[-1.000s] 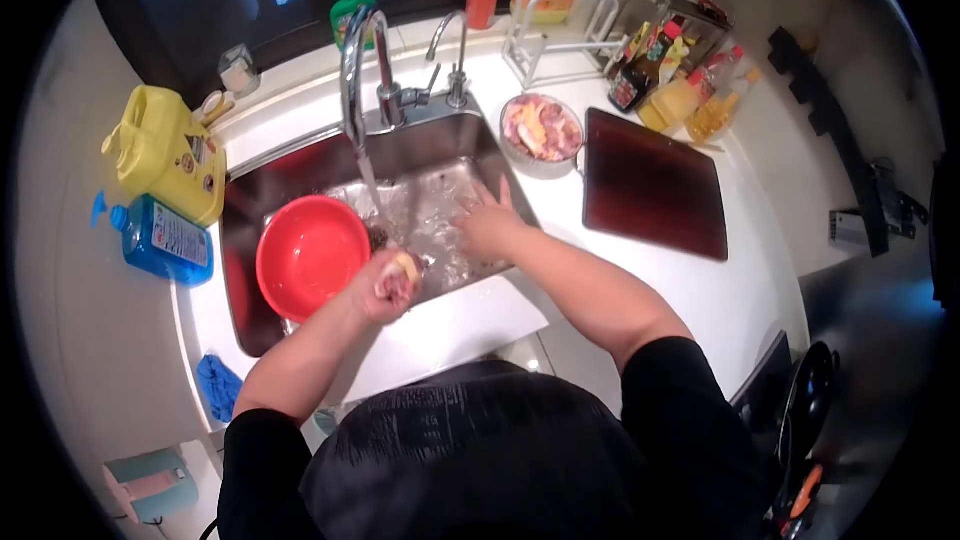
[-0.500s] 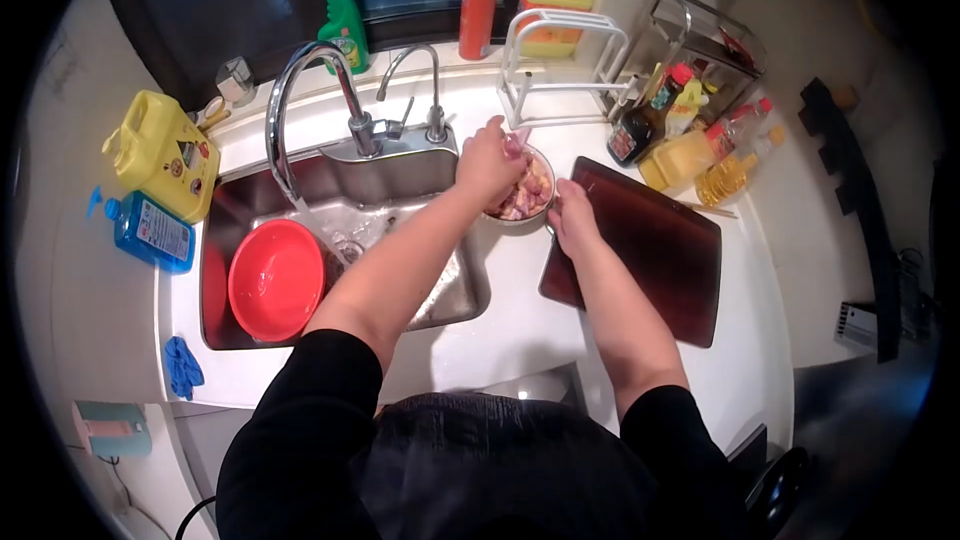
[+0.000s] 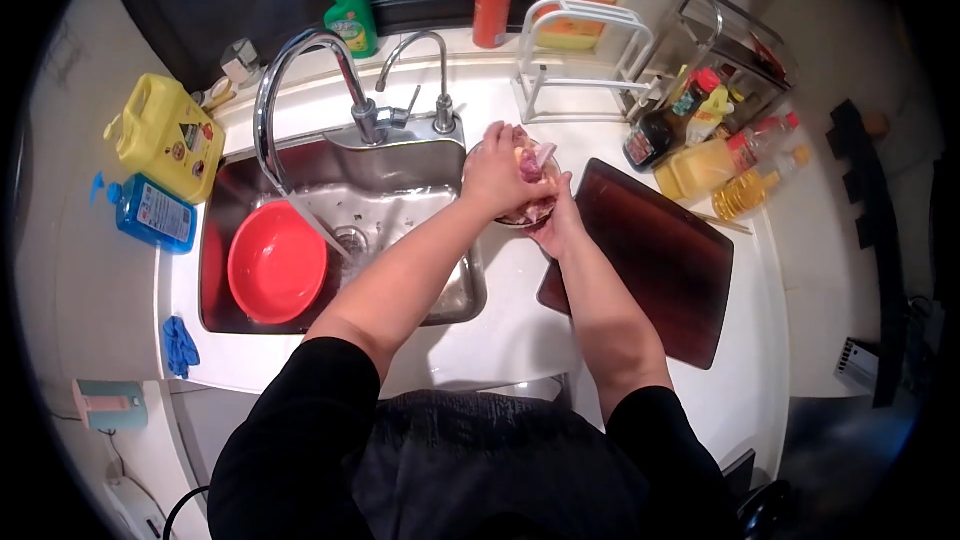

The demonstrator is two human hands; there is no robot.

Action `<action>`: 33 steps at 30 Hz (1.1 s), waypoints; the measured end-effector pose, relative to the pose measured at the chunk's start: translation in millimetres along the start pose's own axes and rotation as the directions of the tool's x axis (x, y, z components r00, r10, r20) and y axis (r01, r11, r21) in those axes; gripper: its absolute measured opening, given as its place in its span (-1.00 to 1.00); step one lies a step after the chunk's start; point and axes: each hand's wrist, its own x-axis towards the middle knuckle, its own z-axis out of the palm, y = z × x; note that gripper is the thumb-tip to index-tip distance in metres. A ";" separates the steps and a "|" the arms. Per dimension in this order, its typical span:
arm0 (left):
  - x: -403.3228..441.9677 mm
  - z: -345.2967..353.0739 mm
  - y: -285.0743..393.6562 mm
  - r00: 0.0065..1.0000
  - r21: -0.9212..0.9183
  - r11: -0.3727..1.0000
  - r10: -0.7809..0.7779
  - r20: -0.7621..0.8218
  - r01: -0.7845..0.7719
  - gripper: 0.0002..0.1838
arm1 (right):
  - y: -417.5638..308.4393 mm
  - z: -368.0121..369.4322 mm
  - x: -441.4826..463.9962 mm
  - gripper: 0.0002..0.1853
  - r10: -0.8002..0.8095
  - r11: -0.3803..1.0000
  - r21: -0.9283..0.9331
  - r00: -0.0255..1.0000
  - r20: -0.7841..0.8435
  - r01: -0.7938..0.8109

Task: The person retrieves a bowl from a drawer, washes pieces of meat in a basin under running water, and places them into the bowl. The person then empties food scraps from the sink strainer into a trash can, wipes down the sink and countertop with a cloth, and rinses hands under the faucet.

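Note:
A bowl of raw meat pieces [image 3: 534,162] is between my two hands, beside the sink's right edge. My left hand [image 3: 494,176] reaches over the bowl from the left, its fingers curled around some of the pink, pale-edged pieces. On the lower right side, my right hand [image 3: 560,222] grips the bowl, with its fingers partly hidden beneath. Most of the bowl's rim is covered by my hands and the meat. A dark brown cutting board [image 3: 645,260] lies on the counter just right of my right hand.
Water runs from the tall faucet [image 3: 268,130] into the steel sink [image 3: 410,222], where a red basin [image 3: 277,262] sits at the left. Behind stands a white rack [image 3: 585,70]. Sauce and oil bottles [image 3: 740,195] are at the right, a blue soap bottle [image 3: 155,215] at the left.
My left hand has come lower onto the meat. My right hand has shifted from the bowl's right edge to its lower side. The cutting board appears turned slightly.

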 end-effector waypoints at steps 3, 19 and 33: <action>0.4 0.6 -7.9 0.998 -0.049 0.997 0.055 0.026 -0.053 0.03 | -3.8 16.3 -13.0 -0.27 -0.039 0.999 -0.025 0.999 -0.025 0.039; -6.8 -10.0 -51.6 0.991 -0.463 0.882 0.029 -0.133 -0.088 -0.14 | 22.3 13.2 31.4 -0.48 -0.219 0.970 -0.132 0.968 -0.123 0.203; -53.9 -28.3 -93.3 0.916 -0.784 0.589 -0.175 -0.361 -0.196 -0.45 | 42.6 104.4 -0.5 -0.35 -0.694 0.463 -0.801 0.717 -0.061 0.380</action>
